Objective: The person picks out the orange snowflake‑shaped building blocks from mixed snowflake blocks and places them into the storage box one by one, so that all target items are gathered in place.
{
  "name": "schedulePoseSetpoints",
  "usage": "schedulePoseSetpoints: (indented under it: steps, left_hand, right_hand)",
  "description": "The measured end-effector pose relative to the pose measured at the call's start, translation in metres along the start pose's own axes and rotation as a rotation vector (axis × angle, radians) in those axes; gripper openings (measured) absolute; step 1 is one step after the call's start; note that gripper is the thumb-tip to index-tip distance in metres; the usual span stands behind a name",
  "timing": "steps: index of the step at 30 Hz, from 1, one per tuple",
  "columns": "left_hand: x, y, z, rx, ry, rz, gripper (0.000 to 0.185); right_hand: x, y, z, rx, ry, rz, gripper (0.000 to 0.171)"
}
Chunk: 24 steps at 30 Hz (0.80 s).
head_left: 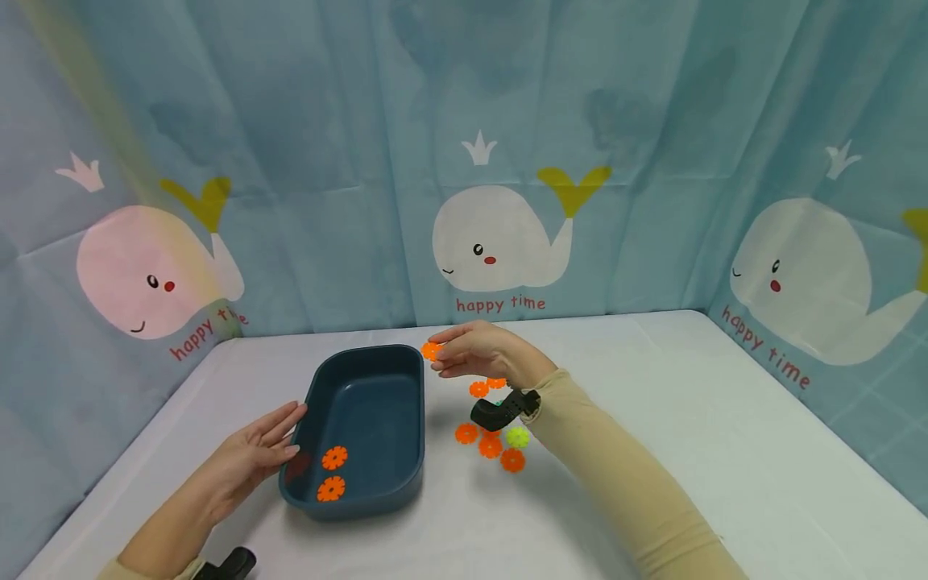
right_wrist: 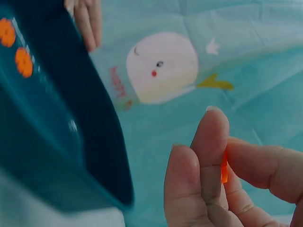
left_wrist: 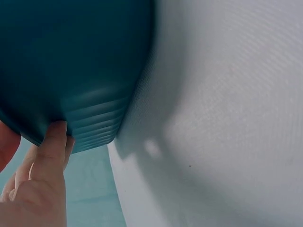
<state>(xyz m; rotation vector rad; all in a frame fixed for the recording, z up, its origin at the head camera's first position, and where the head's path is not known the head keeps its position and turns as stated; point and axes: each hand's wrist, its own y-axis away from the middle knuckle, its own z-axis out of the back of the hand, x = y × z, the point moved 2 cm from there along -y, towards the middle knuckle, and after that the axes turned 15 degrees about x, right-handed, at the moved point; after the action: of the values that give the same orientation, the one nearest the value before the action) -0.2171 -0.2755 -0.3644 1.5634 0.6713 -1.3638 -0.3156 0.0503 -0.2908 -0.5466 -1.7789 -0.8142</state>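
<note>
A dark blue oblong bin (head_left: 380, 419) stands on the white table, left of centre. My left hand (head_left: 250, 451) grips its left wall, thumb over the rim and fingers against the ribbed outer side (left_wrist: 97, 120) in the left wrist view. Two orange notched discs (head_left: 334, 458) lie inside at the near end. Beyond the bin's right rim, my right hand (head_left: 482, 352) pinches another orange disc (head_left: 431, 351) between thumb and fingers. The right wrist view shows that disc edge-on (right_wrist: 224, 169), partly hidden by the fingers.
Several orange discs (head_left: 490, 446) and a yellow-green one (head_left: 518, 437) lie right of the bin, some hidden under the right wrist's black strap (head_left: 500, 411). A light blue curtain (head_left: 326, 242) with printed whales encloses the table's back and sides.
</note>
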Motion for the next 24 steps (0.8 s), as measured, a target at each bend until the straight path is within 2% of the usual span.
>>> schedulePoseSetpoints:
  steps: [13,18,24]
  left_hand:
    - [0.004,-0.002,-0.002,0.013,0.051,-0.016,0.079]
    - [0.002,-0.002,-0.001,0.011,0.063,-0.012,0.079]
    - [0.001,-0.002,0.001,0.000,0.059,-0.005,0.079]
  right_hand:
    - [-0.015,-0.046,-0.047,0.039,-0.092,-0.074,0.039]
    - [-0.019,-0.063,-0.065,0.021,-0.083,-0.125,0.036]
    - [-0.025,-0.076,-0.081,-0.008,-0.110,-0.145,0.029]
